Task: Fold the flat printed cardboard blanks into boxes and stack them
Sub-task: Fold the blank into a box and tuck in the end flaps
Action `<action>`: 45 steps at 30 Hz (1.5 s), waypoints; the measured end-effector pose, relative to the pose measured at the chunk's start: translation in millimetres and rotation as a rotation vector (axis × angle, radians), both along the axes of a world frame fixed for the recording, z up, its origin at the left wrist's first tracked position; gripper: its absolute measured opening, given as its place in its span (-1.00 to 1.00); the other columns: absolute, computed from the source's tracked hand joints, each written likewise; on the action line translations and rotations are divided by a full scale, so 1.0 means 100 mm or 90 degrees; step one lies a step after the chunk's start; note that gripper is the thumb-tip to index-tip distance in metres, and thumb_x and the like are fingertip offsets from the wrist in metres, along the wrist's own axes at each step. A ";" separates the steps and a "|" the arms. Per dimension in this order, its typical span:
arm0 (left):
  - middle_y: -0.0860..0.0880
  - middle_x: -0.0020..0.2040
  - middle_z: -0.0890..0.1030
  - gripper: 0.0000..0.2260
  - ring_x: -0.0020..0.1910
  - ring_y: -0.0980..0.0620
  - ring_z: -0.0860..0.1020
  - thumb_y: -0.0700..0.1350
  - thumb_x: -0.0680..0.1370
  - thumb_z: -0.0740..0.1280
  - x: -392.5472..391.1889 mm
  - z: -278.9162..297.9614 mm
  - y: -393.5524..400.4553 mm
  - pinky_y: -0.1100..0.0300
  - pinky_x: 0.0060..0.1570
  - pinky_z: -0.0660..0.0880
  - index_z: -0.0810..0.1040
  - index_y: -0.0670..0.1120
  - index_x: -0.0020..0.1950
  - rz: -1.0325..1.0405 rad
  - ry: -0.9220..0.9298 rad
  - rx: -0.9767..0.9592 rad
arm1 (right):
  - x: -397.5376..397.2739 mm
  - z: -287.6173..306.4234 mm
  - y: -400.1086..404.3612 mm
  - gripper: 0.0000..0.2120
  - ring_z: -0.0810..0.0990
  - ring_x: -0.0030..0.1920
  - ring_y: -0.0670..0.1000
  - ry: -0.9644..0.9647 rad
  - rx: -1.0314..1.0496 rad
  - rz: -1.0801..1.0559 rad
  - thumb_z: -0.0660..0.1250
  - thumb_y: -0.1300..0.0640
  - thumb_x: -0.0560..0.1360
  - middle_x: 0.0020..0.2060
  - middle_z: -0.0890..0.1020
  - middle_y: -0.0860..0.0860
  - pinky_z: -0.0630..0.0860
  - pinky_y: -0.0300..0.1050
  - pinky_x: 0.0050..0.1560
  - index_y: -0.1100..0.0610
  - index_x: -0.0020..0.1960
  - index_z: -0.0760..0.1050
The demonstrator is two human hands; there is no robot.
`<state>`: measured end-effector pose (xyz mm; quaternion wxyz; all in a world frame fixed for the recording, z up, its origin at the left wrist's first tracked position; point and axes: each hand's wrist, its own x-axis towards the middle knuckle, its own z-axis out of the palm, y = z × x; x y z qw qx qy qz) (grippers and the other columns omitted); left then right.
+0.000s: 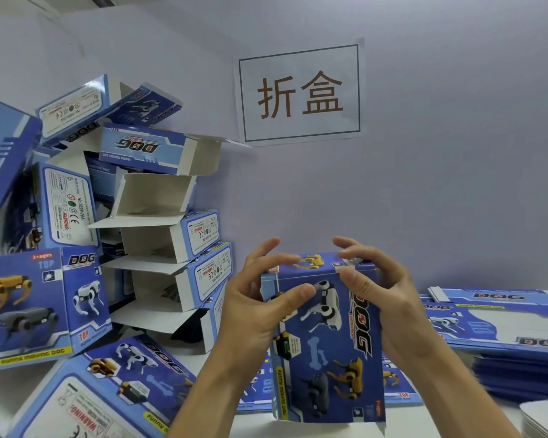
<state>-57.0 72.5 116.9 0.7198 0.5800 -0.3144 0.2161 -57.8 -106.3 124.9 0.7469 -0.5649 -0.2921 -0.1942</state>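
- A printed box (pixel 326 336) is held upright between 2 hands in front of the wall, low in the middle of the view, above the white table (pixel 196 358).
- The left hand (pixel 250 311) grips the box's left edge, with the thumb laid across the printed front and the other fingers curled toward the top edge.
- The right hand (pixel 389 305) holds the right side, its fingers bent over the top right corner, seemingly pressing a flap down.
- The step in hand is judged to be the closing of the top end; the body is already squared into shape.
- The next move probably calls for the flap to be tucked fully in, after which the box can be added to the pile of boxes (pixel 159 235) on the left.
- That pile is loose and leaning, so careful placing is likely needed.
- The box is thin glossy cardboard, blue with robot dogs printed on it, with sharp creased edges.
- Plain white insides are shown where the piled boxes stand open.
- A stack of flat blanks (pixel 500 330) lies to the right, thin and level.
- A paper sign (pixel 299 93) is fixed to the wall.
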 end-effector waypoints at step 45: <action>0.12 -0.24 0.68 -0.53 -0.33 0.18 0.64 0.14 0.40 0.36 0.11 -0.05 0.04 0.35 -0.36 0.52 0.41 0.20 0.31 0.112 0.154 -0.009 | 0.23 -0.34 -0.21 -0.31 0.69 0.02 -0.15 0.272 -0.319 0.031 0.58 -0.28 0.11 0.11 0.50 -0.19 0.60 -0.20 -0.11 -0.66 0.10 0.31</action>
